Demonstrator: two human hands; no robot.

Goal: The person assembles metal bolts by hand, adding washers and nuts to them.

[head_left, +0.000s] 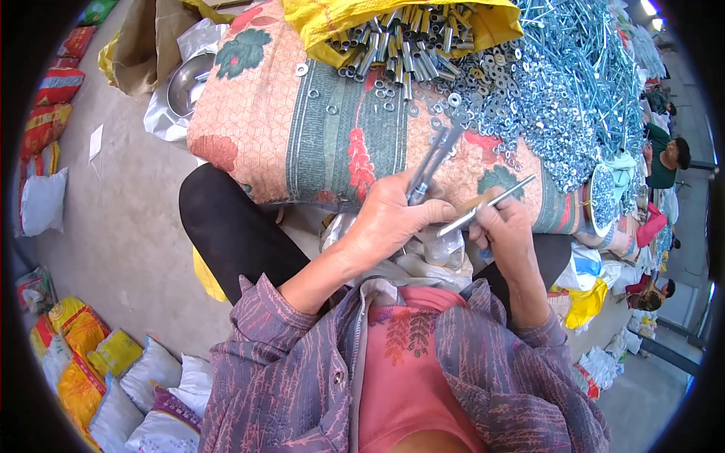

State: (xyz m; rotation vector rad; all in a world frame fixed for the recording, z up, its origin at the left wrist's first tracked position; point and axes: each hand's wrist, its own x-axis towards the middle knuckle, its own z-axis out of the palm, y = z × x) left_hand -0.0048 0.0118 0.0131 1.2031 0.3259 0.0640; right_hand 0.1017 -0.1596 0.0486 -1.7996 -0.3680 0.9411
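My left hand is closed around a few long metal rods, which stick up and away from me past the thumb; they are slightly blurred. Between the fingers of my right hand is a single slim silver metal rod, tilted up to the right. Its lower end comes close to my left fingertips; whether they touch I cannot tell. Both hands are over the near edge of a surface covered by a patterned cloth. Just beyond lie loose metal washers, and a yellow bag spills short metal tubes.
Long bluish threaded bolts are heaped at the far right, near a round white-rimmed container of small parts. A metal bowl sits at the far left. Filled sacks line the floor at left. Other people are at the right.
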